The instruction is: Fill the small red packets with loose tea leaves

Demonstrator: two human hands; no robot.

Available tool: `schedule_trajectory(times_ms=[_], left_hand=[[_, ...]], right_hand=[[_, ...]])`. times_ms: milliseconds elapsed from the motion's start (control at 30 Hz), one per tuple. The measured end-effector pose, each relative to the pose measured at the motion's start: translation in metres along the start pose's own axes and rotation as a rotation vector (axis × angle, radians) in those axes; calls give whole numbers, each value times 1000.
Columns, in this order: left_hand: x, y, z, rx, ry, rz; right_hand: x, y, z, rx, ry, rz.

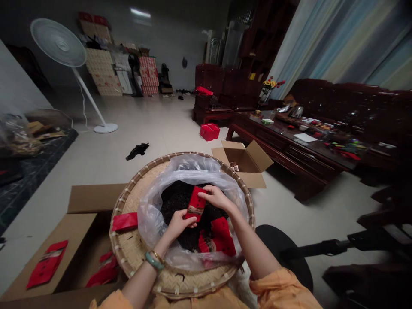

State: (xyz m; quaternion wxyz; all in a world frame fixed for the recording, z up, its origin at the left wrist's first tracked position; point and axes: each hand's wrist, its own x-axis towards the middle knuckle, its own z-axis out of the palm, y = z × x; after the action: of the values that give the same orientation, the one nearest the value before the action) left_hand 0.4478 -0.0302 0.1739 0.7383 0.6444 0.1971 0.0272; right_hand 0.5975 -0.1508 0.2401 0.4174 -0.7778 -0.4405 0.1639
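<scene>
On the tiled floor (154, 137), a round woven tray (175, 288) holds a clear plastic bag (189, 165) of dark loose tea (175, 199). Above the tea, the left hand (180, 225) pinches a red packet (196, 204) at its lower end, and the right hand (216, 197) closes on its top.

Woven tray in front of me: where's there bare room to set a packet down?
Bare weave shows along the tray's near rim, outside the plastic bag. Bare floor lies right of the tray, before the low table. It's crowded at the bag's middle, where the left hand and right hand hold a red packet over dark tea.
</scene>
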Motion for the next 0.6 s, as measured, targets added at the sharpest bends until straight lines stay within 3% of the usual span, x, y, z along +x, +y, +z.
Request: schedule_trajectory(times_ms=[133, 300, 433, 533, 600], left_hand=[[-2, -5, 1, 54, -34, -22], [0, 0, 2, 35, -43, 89], [7, 21, 3, -85, 75, 195], [13, 34, 6, -36, 168, 207], [15, 37, 8, 10, 224, 200]], right_hand=[[-2, 8, -2, 74, -101, -42], [-7, 12, 6, 183, 135, 3], [-13, 10, 15, 205, 138, -15], [-16, 6, 20, 204, 105, -61], [-18, 6, 24, 276, 161, -31]])
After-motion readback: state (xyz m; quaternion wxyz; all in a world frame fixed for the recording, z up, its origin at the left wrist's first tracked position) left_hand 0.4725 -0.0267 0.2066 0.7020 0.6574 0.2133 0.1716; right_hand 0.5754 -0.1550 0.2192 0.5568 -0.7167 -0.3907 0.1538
